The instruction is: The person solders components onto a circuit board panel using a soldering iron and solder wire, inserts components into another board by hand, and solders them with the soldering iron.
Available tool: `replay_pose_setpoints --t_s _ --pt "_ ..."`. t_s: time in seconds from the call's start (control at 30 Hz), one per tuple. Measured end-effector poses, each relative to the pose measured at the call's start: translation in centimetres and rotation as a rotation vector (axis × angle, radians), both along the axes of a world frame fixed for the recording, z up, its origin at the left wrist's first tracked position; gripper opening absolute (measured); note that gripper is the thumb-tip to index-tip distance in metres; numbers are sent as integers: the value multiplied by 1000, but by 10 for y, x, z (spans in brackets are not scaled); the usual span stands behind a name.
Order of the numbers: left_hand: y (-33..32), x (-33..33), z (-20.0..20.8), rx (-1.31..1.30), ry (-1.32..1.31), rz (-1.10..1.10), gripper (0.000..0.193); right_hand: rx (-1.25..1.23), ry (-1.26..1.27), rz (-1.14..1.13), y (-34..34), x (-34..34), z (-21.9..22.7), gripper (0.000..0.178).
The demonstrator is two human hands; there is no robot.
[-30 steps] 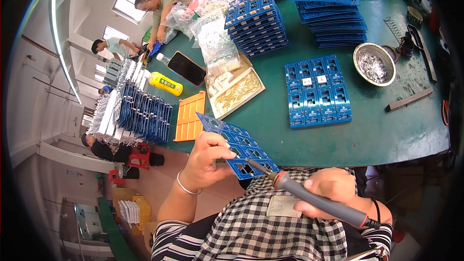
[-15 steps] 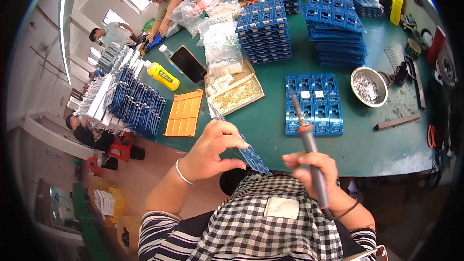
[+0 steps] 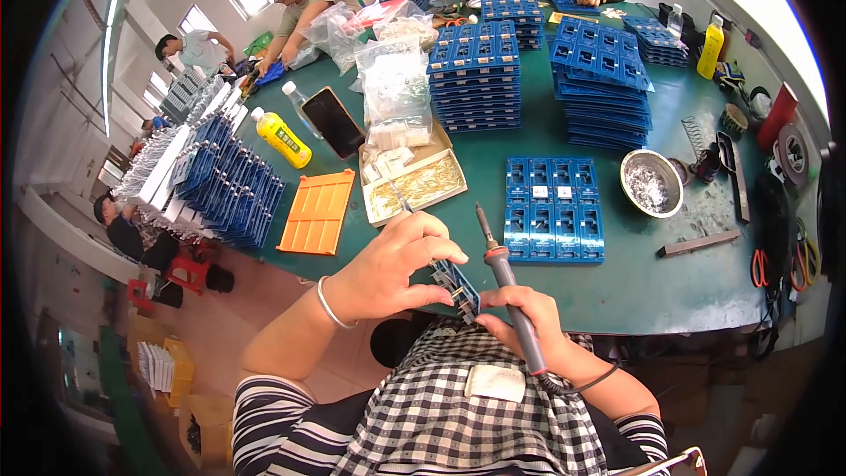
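Tilted on edge above my lap is a small blue circuit board point(image 3: 457, 289), with metal parts along its face. My left hand point(image 3: 392, 266) pinches it between thumb and fingers; a thin metal tool like tweezers point(image 3: 401, 197) sticks out past the knuckles. In my right hand point(image 3: 539, 326) rests a grey soldering iron point(image 3: 516, 308), tip pointing up and away. That hand's thumb and forefinger reach the board's right end. On the table beyond lies a blue panel of boards point(image 3: 553, 234) with two white parts on it.
A shallow box point(image 3: 414, 189) of gold pins stands beside an orange tray point(image 3: 318, 211). Tall stacks of blue panels point(image 3: 476, 79) rise behind. At right are a metal bowl point(image 3: 650, 183) of silvery bits and a metal bar point(image 3: 699, 242). Other people work around the table.
The board has turned so its part-covered face shows. My right hand has moved left to the board's end, carrying the soldering iron. The view has shifted slightly.
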State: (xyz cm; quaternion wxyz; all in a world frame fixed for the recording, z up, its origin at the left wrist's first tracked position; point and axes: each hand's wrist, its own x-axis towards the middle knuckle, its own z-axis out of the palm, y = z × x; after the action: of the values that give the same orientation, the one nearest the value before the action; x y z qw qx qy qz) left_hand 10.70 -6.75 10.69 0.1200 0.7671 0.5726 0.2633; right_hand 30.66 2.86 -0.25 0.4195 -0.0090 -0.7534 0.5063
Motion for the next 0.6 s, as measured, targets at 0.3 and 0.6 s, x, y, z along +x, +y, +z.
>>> replay_pose_setpoints --t_s 0.3,0.6 --pt "1 -3 2 -8 23 -10 44 3 45 -42 -1 -5 -4 29" --pt "-27 -33 -4 234 -251 496 35 -24 75 -147 7 -23 7 28"
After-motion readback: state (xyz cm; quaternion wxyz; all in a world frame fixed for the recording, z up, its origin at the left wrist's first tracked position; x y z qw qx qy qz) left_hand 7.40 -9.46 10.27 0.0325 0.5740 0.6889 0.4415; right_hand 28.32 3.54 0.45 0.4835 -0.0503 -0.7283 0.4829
